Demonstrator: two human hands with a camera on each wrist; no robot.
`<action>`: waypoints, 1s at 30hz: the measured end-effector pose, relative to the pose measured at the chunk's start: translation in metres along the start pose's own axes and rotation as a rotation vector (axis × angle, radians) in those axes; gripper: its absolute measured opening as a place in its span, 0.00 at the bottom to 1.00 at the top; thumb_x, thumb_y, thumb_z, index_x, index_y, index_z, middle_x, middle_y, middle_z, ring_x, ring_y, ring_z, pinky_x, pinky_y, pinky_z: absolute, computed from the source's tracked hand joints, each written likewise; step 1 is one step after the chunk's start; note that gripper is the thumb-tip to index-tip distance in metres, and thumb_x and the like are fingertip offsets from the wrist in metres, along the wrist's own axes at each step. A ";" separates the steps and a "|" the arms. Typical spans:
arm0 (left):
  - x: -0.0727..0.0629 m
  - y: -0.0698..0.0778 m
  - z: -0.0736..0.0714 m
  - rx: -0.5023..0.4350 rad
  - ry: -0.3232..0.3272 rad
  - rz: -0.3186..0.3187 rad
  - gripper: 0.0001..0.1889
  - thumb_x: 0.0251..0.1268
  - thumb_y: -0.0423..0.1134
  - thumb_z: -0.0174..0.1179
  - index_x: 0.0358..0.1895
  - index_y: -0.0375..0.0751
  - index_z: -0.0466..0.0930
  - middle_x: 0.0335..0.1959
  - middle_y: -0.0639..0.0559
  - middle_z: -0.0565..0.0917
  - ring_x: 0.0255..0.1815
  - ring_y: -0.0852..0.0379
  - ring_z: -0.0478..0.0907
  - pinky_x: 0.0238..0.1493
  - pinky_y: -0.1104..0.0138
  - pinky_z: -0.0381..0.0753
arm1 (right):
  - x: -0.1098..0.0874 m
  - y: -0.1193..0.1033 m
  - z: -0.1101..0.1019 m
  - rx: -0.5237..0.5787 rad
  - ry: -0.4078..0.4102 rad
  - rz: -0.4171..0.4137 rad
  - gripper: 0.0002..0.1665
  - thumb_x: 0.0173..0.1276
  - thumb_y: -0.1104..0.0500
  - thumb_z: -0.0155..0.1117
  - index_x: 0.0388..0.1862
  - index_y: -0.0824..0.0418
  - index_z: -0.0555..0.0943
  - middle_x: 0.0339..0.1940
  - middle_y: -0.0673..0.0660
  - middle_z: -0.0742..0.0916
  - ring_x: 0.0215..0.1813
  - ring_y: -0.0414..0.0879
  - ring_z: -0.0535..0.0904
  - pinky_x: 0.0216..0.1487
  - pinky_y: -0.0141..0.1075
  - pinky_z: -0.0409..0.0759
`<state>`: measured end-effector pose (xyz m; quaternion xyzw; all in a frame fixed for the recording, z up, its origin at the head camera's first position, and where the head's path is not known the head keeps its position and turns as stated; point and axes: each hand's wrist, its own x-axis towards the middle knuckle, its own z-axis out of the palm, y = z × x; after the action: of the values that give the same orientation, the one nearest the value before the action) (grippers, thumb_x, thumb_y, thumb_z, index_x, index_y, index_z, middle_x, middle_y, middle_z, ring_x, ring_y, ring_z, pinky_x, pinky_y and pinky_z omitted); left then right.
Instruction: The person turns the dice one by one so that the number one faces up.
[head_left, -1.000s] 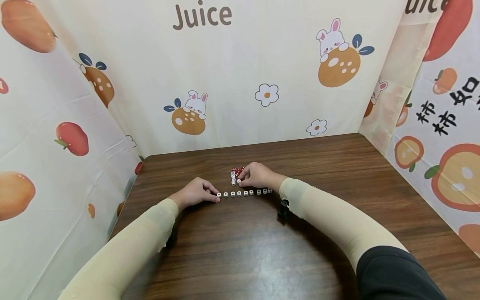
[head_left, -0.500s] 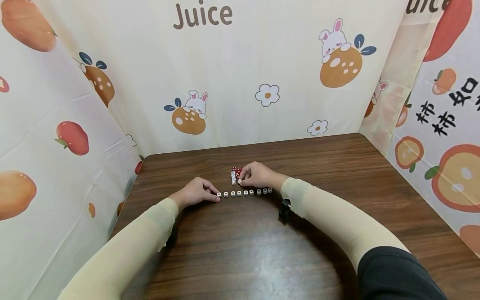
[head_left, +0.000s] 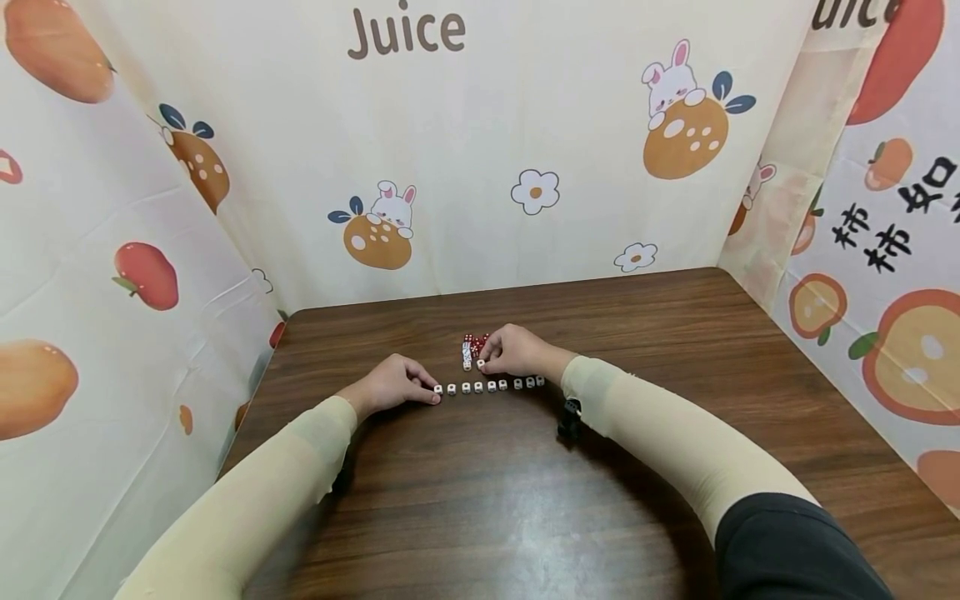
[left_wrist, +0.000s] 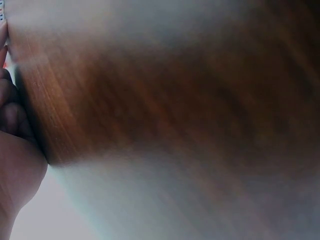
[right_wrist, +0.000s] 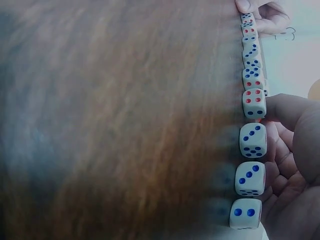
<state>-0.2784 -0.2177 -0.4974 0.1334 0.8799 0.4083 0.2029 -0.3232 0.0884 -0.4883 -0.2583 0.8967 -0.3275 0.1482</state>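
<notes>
Several white dice (head_left: pixel 478 387) stand in a spaced row across the table, their red and blue pips showing in the right wrist view. My left hand (head_left: pixel 393 383) pinches the white die (head_left: pixel 438 389) at the row's left end between thumb and fingers. Behind the row, my right hand (head_left: pixel 513 350) pinches another white die (head_left: pixel 481 365) at its fingertips. That die is mostly hidden behind the row in the right wrist view. To its left is a short column of white dice (head_left: pixel 467 358). Red dice (head_left: pixel 475 348) sit just beyond, partly covered by my right fingers.
The brown wooden table (head_left: pixel 450 500) meets a printed cloth backdrop (head_left: pixel 465 125) at its far edge. More printed cloth hangs along the left and right sides. A dark wrist device (head_left: pixel 569 421) hangs below my right wrist, close over the table.
The die in my right fingers has turned and shifted slightly to the right, away from the white column. My left hand and the row stay where they were.
</notes>
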 end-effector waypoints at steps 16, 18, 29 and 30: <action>-0.001 -0.001 0.000 0.006 0.001 0.009 0.11 0.64 0.42 0.86 0.46 0.44 0.99 0.31 0.58 0.88 0.35 0.60 0.76 0.37 0.69 0.75 | 0.002 -0.029 0.006 0.032 0.038 -0.049 0.05 0.73 0.54 0.82 0.40 0.54 0.96 0.24 0.44 0.88 0.28 0.35 0.77 0.36 0.30 0.76; -0.002 -0.001 0.001 0.008 0.002 0.012 0.11 0.64 0.42 0.86 0.46 0.44 0.99 0.31 0.58 0.88 0.35 0.60 0.76 0.36 0.69 0.75 | 0.003 -0.034 0.010 0.013 0.026 -0.043 0.05 0.74 0.53 0.82 0.41 0.53 0.97 0.24 0.45 0.87 0.27 0.36 0.76 0.35 0.31 0.76; -0.002 0.000 -0.001 -0.009 -0.004 0.006 0.11 0.64 0.42 0.86 0.46 0.45 0.99 0.29 0.59 0.87 0.34 0.60 0.75 0.36 0.69 0.73 | 0.014 -0.046 0.022 -0.115 0.009 -0.032 0.06 0.73 0.52 0.82 0.42 0.51 0.99 0.42 0.45 0.97 0.55 0.44 0.90 0.57 0.38 0.88; -0.002 0.000 -0.001 -0.012 -0.006 0.006 0.11 0.64 0.42 0.86 0.46 0.45 0.99 0.29 0.59 0.87 0.34 0.60 0.75 0.36 0.69 0.73 | 0.014 -0.047 0.022 -0.117 0.006 -0.029 0.05 0.73 0.52 0.82 0.42 0.51 0.99 0.41 0.45 0.97 0.55 0.45 0.90 0.58 0.39 0.88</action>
<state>-0.2768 -0.2190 -0.4960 0.1362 0.8765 0.4136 0.2051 -0.3081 0.0382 -0.4749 -0.2785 0.9109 -0.2775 0.1255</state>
